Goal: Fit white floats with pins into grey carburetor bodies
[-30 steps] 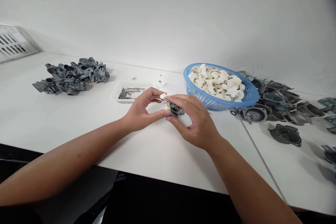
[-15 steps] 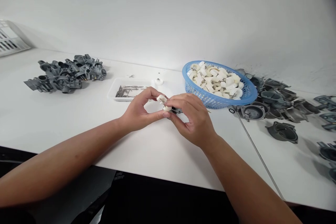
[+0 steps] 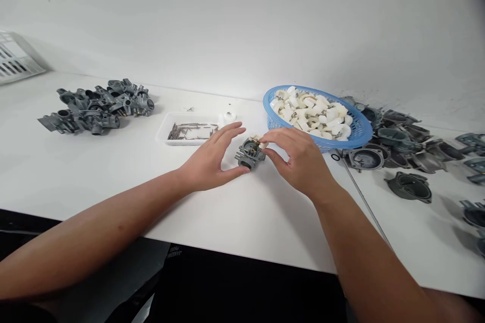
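Note:
A grey metal carburetor body (image 3: 250, 154) rests on the white table between my hands, its brass-coloured inner parts facing up. My right hand (image 3: 299, 159) pinches a cream-white plastic float (image 3: 262, 145) at the top right of that body. My left hand (image 3: 212, 157) is open, fingers and thumb spread, the thumb tip at the body's lower left edge. Just behind my left hand, another white float (image 3: 228, 117) lies near a clear tray (image 3: 162, 133) of thin metal pins.
A blue basket (image 3: 361, 133) heaped with white floats stands at the back right. Grey metal bowls (image 3: 409, 186) spread over the right side. Several carburetor bodies (image 3: 98, 108) are piled at the left. A white slatted basket (image 3: 18, 58) is at the far left.
The white float has left my left fingers and is now over the metal body in my right hand. My left hand has opened. The metal body, mostly hidden before, now shows.

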Demonstrator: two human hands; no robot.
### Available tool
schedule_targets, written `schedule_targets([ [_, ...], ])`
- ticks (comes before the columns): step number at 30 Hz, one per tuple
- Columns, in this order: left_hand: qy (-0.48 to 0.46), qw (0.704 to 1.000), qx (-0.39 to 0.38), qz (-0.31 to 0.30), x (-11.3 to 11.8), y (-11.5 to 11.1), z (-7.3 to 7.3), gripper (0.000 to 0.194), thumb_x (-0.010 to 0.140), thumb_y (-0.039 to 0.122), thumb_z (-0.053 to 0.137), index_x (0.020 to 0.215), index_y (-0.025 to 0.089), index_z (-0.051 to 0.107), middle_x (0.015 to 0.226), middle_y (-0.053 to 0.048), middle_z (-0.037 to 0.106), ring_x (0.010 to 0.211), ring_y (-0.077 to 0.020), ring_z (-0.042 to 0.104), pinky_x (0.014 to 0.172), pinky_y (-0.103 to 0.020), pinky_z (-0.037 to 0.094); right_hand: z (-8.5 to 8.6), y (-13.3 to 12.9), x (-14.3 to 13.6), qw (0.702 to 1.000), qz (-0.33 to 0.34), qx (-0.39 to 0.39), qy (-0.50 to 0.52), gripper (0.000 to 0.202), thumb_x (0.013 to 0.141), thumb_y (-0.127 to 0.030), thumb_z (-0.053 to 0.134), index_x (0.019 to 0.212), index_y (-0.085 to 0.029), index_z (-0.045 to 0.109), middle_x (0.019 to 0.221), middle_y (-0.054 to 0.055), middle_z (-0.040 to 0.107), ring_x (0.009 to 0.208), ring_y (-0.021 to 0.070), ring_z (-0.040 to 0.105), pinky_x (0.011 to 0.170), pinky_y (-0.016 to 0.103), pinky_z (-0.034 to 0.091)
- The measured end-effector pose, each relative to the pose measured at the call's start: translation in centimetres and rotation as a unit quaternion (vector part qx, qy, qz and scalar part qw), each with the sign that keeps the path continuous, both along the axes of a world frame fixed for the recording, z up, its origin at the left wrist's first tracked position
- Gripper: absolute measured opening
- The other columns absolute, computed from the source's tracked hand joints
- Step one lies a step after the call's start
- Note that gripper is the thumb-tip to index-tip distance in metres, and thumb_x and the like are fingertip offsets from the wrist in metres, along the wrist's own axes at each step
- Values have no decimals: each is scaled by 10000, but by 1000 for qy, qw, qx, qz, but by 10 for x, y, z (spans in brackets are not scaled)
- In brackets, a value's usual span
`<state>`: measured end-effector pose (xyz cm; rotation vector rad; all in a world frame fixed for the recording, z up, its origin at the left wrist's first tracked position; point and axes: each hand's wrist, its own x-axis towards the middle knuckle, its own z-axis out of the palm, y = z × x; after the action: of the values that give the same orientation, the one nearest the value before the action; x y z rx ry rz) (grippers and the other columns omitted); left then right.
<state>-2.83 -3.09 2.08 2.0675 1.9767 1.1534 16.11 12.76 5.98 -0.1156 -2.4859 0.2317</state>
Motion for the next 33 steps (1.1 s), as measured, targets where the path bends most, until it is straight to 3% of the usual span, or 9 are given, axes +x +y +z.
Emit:
schedule_targets([
  [6,42,998,-35,-16,2,3,-7,805,911,570,642,1555,246,284,1581,-181,444,1459,-354,443,1187,-553,417,-4,-1,-1,999,-33,-6,-16,232,959,-155,575,1092,-271,725,1070,6,798,951,245,733,871,414,470],
  [12,42,997,-61,-16,2,4,-9,804,928,615,589,1554,198,305,1577,-188,462,1436,-368,472,1186,-563,400,-4,-3,1,997,-48,-41,-35,195,910,-154,640,1052,-252,732,1005,12,799,828,230,716,896,436,482],
  [18,25,997,-58,-39,3,6,-9,727,953,573,574,1540,205,350,1555,-161,500,1403,-339,511,1161,-527,429,2,-9,4,979,-35,-183,-81,139,877,-212,694,1010,-248,713,1139,19,770,1000,245,731,868,392,545],
  [22,3,998,-56,-41,2,6,-9,658,958,543,587,1508,232,404,1523,-133,541,1378,-321,537,1146,-495,445,1,-12,4,975,-13,-207,-80,186,866,-228,708,1050,-238,684,1175,34,752,1102,250,705,925,399,547],
  [27,-27,997,-59,-38,2,6,-8,599,960,482,597,1475,221,437,1475,-122,581,1338,-304,566,1120,-472,467,-2,-13,2,968,-44,-225,-100,411,843,-282,738,1234,-251,612,1235,61,715,1133,285,689,876,406,569],
  [33,-59,996,-61,-33,4,8,-7,578,958,461,600,1464,229,443,1470,-107,578,1327,-284,561,1126,-457,453,-2,-14,1,951,-40,-292,-90,415,847,-266,730,1235,-279,584,1315,51,681,1293,294,623,1036,449,529],
])
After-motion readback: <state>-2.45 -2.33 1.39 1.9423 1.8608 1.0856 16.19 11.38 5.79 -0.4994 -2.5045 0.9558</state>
